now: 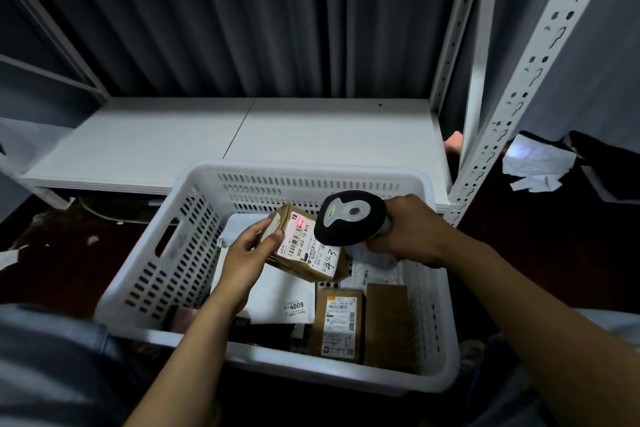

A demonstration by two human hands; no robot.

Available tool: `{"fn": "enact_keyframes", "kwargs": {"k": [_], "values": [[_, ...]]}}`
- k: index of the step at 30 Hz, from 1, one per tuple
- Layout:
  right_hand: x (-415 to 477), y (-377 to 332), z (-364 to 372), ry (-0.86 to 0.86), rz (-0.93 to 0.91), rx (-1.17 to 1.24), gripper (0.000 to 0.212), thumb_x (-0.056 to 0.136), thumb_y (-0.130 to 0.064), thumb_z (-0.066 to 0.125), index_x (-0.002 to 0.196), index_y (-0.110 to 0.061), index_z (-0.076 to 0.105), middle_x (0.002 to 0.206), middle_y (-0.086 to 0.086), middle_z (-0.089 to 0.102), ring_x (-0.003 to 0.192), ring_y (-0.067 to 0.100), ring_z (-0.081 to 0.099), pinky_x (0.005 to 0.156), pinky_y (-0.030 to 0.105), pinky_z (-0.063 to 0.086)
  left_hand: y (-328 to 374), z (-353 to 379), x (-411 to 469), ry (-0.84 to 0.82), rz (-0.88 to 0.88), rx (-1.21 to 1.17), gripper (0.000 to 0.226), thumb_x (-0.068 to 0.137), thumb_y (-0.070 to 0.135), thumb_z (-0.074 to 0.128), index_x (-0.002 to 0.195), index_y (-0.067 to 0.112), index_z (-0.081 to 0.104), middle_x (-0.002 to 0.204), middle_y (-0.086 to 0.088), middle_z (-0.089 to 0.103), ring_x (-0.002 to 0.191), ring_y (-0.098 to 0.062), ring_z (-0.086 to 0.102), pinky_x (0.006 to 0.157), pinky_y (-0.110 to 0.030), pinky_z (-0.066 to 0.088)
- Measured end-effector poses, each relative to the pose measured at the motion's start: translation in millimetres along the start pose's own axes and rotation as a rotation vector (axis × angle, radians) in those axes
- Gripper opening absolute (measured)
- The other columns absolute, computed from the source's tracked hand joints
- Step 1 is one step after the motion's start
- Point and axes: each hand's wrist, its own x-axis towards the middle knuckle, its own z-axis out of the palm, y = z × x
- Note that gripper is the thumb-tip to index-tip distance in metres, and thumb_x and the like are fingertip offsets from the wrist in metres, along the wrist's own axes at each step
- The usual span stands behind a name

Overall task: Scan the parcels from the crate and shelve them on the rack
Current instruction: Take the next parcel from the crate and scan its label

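- A dark grey pleated curtain (242, 28) hangs across the far side.
- The dark reddish-brown floor (69, 253) shows at left and right, dimly lit.
- Crumpled white paper (533, 163) lies on the floor at far right.

The crate (180, 253) is white, with rows of dark slots in its walls. The small parcel (304, 250) is brown; its label is white with black bars and a red spot of light. The scanner (349, 218) is black with a pale grey top. The rack (311, 135) is white and the curtain (242, 17) is dark grey.
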Motion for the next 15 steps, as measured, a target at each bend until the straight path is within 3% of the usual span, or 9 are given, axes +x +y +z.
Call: {"fn": "enact_keyframes", "kwargs": {"k": [3, 6, 8, 12, 15], "values": [[-1, -5, -1, 0.036, 0.014, 0.068, 0.013, 0.073, -0.006, 0.075, 0.073, -0.014, 0.065, 0.070, 0.001, 0.067, 0.065, 0.020, 0.066, 0.051, 0.019, 0.050, 10, -1, -7, 0.030, -0.027, -0.001, 0.032, 0.088, 0.031, 0.068, 0.120, 0.027, 0.064, 0.110, -0.001, 0.071, 0.103, -0.016, 0.066, 0.101, -0.040, 0.048], [-6, -11, -3, 0.091, 0.072, 0.158, 0.012, 0.074, -0.008, 0.077, 0.074, -0.009, 0.065, 0.069, 0.010, 0.069, 0.060, 0.025, 0.068, 0.048, 0.025, 0.052, 27, -4, -12, 0.085, -0.048, -0.022, 0.030, 0.089, 0.030, 0.067, 0.117, 0.022, 0.064, 0.106, 0.001, 0.070, 0.096, -0.012, 0.064, 0.084, -0.027, 0.049], [-12, -17, -5, 0.145, 0.112, 0.250, 0.010, 0.075, -0.005, 0.076, 0.080, -0.006, 0.067, 0.063, 0.007, 0.067, 0.052, 0.018, 0.064, 0.046, 0.025, 0.050, 44, -11, -16, 0.100, -0.046, -0.021, 0.044, 0.079, 0.043, 0.069, 0.115, 0.019, 0.066, 0.106, -0.002, 0.071, 0.094, -0.016, 0.066, 0.079, -0.027, 0.049], [-25, -34, -13, 0.254, 0.175, 0.343, 0.008, 0.080, -0.005, 0.070, 0.074, -0.005, 0.066, 0.047, 0.004, 0.060, 0.041, 0.016, 0.055, 0.049, 0.024, 0.049, 76, -24, -11, 0.077, -0.036, -0.036, 0.079, 0.056, 0.064, 0.063, 0.120, 0.018, 0.064, 0.113, -0.005, 0.070, 0.105, -0.023, 0.066, 0.094, -0.040, 0.051], [-26, -56, -27, 0.350, 0.193, 0.427, 0.012, 0.082, -0.008, 0.070, 0.080, 0.004, 0.066, 0.050, 0.012, 0.060, 0.043, 0.023, 0.055, 0.054, 0.036, 0.051, 124, -29, -21, 0.008, -0.017, -0.085, 0.073, 0.065, 0.061, 0.061, 0.123, 0.016, 0.062, 0.114, -0.003, 0.069, 0.097, -0.017, 0.064, 0.075, -0.031, 0.052]]}}
